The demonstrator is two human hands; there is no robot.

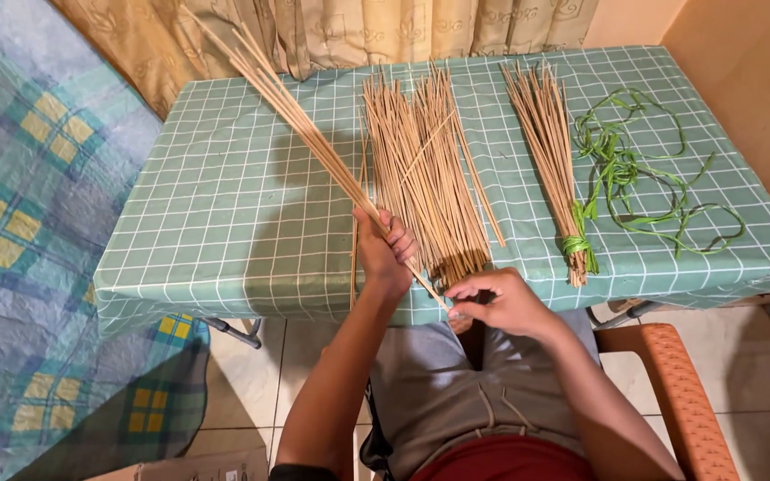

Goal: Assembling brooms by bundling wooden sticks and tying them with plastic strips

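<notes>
Nearest the camera, grey trousers and a red shirt hem, seated, with an orange chair arm [679, 392] off to the right side. Just above the lap, right hand [496, 303] curled at the table's near edge, fingertips pinched on the low ends of thin sticks where they reach the hand. Slightly higher and to the left, left hand [385, 254] clenched around a held bundle of sticks [300, 125], gripped near its lower end, so that almost all of its length runs up and away to the left past the fist, slanting over the cloth toward the curtain, lifted off the table. Bottom tips of that bundle poking out below the fist and meeting the right hand's pinch. Directly behind both hands, a loose pile of sticks [425, 169] lying flat and fanned on the green checked tablecloth [225, 205], near ends just beside the right hand. Farther right, well apart from both hands, a tied bundle [550, 151] bound near its lower end with a green strip. Beyond that, a loose tangle of green strips [643, 169] sprawled over the cloth. At the back, a beige patterned curtain [358, 27]; along the left, a blue and yellow checked blanket [20, 223].
</notes>
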